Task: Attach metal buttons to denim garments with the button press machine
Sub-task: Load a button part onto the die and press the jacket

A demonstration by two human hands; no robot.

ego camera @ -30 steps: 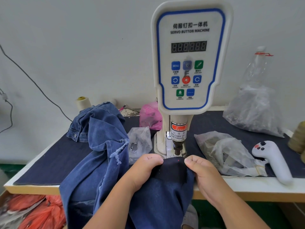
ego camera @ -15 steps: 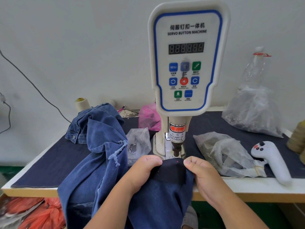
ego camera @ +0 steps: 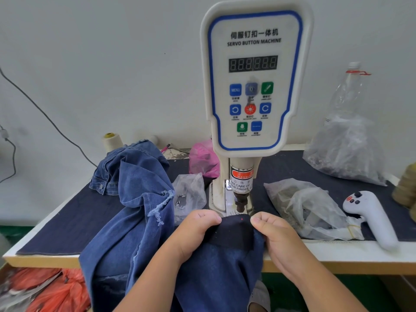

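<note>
Under the press head of the button machine, very little has changed over the last second: both hands were already gripping the dark denim edge and they hold it the same way now, with the cloth perhaps nudged slightly closer to the punch. The left hand pinches the left side of the fold, fingers curled over the top and thumb hidden beneath; the right hand pinches the right side in the same way, so the fabric is stretched flat between them. A small red light dot sits on the cloth near its far edge, just in front of the punch, as it did before. This steadiness suggests fine alignment rather than a fresh move, with the pressing not yet done; no button is visible on the fabric. The rest of the denim garment drapes off the table edge to the left. Clear bags lie on the right, beside a white handheld controller. Both thumbs are near the punch, so fingers look at risk.
</note>
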